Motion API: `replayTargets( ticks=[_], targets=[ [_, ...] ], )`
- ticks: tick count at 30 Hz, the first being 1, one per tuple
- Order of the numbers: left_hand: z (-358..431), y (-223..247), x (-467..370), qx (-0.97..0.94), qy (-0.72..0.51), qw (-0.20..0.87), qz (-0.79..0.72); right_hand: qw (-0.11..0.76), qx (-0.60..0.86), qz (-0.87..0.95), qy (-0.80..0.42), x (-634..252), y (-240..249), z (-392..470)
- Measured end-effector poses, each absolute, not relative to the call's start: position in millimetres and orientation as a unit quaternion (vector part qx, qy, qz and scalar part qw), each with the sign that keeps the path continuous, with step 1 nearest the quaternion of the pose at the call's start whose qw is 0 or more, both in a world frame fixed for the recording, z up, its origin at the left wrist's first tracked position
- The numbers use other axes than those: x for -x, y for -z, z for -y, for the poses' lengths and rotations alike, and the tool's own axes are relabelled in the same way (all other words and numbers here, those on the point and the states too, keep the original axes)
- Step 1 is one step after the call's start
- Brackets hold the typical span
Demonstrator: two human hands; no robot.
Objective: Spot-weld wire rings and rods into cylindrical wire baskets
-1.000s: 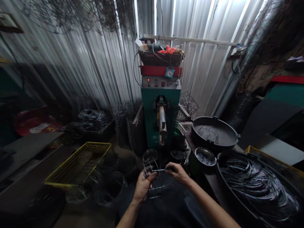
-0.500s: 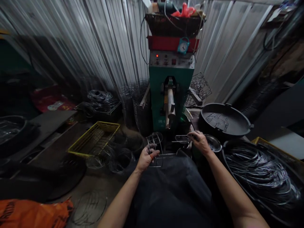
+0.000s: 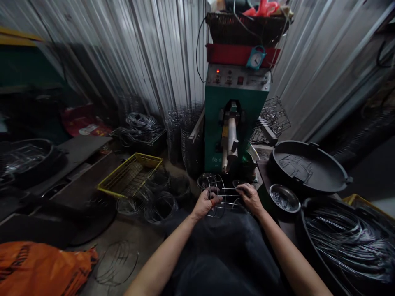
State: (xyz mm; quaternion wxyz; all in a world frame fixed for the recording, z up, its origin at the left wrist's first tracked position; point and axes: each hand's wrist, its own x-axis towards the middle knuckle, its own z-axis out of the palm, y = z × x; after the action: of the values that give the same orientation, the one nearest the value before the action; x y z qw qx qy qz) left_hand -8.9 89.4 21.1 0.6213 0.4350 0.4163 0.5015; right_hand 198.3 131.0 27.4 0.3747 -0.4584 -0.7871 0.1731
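My left hand [image 3: 206, 203] is closed round the side of a round wire frame [image 3: 219, 210], above the dark cloth on my lap. Straight wires run rightward from the frame to my right hand [image 3: 250, 198], whose fingers pinch their ends. Just beyond both hands stands a green machine [image 3: 216, 123], with a metal arm [image 3: 231, 139] pointing toward me. A metal bowl of small parts [image 3: 284, 198] sits to the right of my right hand.
Yellow wire basket [image 3: 129, 176] and wire rings [image 3: 160, 207] lie left. At right are a black round tray [image 3: 308, 166] and a tub of bent wires [image 3: 348, 234]. An orange sack [image 3: 43, 267] lies at lower left.
My right hand has come closer to my left hand and now grips the wires nearer the round frame. The view has shifted, so the machine appears further right.
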Motion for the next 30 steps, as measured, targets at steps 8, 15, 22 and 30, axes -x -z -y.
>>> replayTargets(
  ticks=[8,15,22,30],
  targets=[
    [-113.5,-12.4,1.0,-0.438,-0.504,0.623,-0.407,0.376,0.461,0.786,-0.167,-206.5,-26.1,-153.6],
    [-129.1,-10.7,-2.7,-0.433,-0.513,0.613,-0.417,0.385,0.462,0.782,-0.163,-210.1,-26.4,-169.3],
    [-134.8,-7.5,-2.3,-0.427,-0.517,0.611,-0.421,0.382,0.453,0.789,-0.161,-209.1,-26.1,-181.5],
    [-138.5,-8.7,-0.5,-0.415,-0.513,0.622,-0.422,0.377,0.446,0.796,-0.157,-211.2,-32.0,-187.9]
  ],
)
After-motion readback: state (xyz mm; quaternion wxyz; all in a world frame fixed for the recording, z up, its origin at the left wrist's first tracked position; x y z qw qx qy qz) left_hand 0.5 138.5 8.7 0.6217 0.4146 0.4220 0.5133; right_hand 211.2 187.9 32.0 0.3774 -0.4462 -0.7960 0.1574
